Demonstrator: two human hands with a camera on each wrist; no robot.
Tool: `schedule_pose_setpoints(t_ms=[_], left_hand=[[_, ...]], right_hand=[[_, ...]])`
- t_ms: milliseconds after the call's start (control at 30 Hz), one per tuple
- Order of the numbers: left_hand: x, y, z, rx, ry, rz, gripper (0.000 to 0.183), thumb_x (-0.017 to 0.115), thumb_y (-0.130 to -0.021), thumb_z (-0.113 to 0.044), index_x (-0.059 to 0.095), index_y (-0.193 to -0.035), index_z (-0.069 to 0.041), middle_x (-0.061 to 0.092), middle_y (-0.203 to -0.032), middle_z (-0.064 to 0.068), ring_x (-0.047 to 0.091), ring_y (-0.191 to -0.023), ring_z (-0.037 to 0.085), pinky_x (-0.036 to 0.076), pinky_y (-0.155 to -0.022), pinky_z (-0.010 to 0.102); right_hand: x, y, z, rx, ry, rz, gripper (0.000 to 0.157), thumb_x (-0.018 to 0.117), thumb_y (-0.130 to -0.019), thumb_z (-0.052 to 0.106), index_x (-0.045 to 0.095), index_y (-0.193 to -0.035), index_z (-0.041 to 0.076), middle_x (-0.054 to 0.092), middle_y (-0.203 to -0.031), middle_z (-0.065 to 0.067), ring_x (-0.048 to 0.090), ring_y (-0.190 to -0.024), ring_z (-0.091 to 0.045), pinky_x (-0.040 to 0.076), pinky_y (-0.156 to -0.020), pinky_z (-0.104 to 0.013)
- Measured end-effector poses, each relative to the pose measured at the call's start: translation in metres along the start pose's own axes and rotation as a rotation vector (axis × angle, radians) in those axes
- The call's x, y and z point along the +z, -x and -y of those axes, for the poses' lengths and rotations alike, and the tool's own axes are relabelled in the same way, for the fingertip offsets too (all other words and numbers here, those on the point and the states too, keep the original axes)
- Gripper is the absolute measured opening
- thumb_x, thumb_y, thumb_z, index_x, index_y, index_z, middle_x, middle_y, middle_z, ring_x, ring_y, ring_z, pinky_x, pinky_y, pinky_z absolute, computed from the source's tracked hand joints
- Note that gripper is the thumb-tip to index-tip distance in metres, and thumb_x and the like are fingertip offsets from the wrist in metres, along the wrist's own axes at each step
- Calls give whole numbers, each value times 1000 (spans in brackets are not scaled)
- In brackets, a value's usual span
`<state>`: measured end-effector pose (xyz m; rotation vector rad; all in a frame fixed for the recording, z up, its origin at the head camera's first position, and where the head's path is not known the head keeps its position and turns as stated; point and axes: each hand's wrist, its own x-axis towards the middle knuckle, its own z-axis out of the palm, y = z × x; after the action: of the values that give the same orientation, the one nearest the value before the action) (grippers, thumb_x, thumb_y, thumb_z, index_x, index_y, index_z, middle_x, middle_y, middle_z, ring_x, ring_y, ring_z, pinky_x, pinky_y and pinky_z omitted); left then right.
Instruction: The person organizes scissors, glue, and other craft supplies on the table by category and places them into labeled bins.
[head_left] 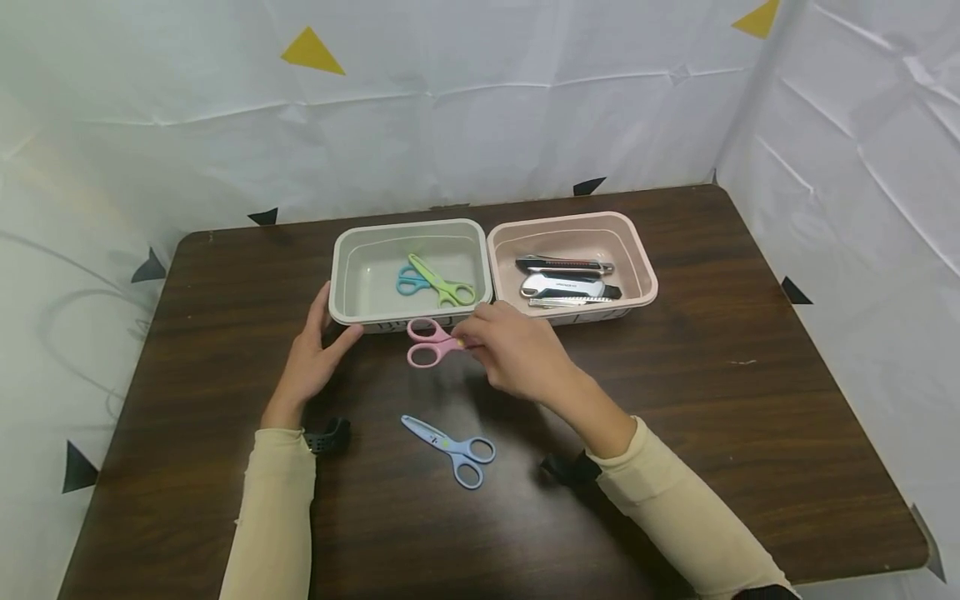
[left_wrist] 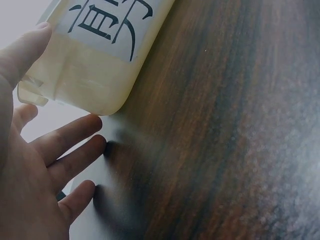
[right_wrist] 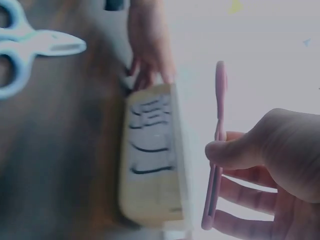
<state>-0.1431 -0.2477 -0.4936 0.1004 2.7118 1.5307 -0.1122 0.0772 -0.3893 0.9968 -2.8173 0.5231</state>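
Observation:
My right hand (head_left: 517,348) pinches a pair of pink scissors (head_left: 446,342) between thumb and fingers. The scissors' handle loops point left, in front of the pale grey-green bin (head_left: 365,279); the fingers partly hide the blades. Inside that bin lie green scissors (head_left: 431,276) crossed over teal scissors (head_left: 406,290). At the bin's front left corner is my left hand (head_left: 309,357), thumb by the front and fingers spread along the side. The left wrist view shows its thumb against the labelled bin wall (left_wrist: 82,75). Light blue scissors (head_left: 444,442) lie on the table nearer me.
A pink bin (head_left: 519,237) stands right beside the grey-green one and holds several utility knives (head_left: 564,287). Both bins sit toward the back of the dark wooden table (head_left: 720,400). White sheeting (head_left: 480,142) hangs behind and on both sides.

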Motion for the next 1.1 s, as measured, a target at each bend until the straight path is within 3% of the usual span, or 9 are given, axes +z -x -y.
schedule_pose_setpoints(t_ms=[167, 400, 500, 800, 1100], left_hand=[[-2, 0, 0, 15, 6, -1, 82, 66, -94, -40, 12, -156, -44, 37, -154, 4, 30, -143, 30, 20, -107, 67], [-2, 0, 0, 25, 10, -4, 81, 66, -95, -38, 13, -156, -42, 38, -153, 5, 31, -142, 30, 20, -109, 65], [-1, 2, -3, 18, 18, 7, 82, 66, -95, -36, 12, -157, -39, 38, -154, 6, 30, -143, 31, 20, -108, 65], [-6, 11, -35, 38, 40, 18, 81, 65, -96, -22, 14, -159, -19, 39, -151, 18, 31, -141, 39, 20, -106, 68], [-6, 12, -39, 36, 32, 14, 80, 65, -96, -21, 15, -159, -16, 38, -151, 20, 32, -140, 40, 21, -107, 67]], right_hand=[[-14, -25, -5, 5, 40, -19, 23, 69, -90, 13, 73, -111, 22, 64, -100, 5, 56, -90, -17, 46, -58, -32], [-11, -63, -19, -26, 108, -16, 20, 63, -95, 14, 73, -111, 21, 64, -99, 1, 58, -94, -20, 47, -57, -36], [-8, -78, -23, -19, 139, 28, 22, 62, -95, 13, 73, -112, 22, 64, -101, 0, 58, -99, -20, 48, -56, -37], [8, -110, -34, -30, 181, 172, 33, 63, -85, 1, 73, -108, 24, 62, -103, 4, 54, -102, -19, 48, -63, -38], [29, -127, -48, -26, 146, 285, 22, 67, -91, 15, 75, -109, 25, 61, -105, 4, 55, -103, -22, 50, -75, -45]])
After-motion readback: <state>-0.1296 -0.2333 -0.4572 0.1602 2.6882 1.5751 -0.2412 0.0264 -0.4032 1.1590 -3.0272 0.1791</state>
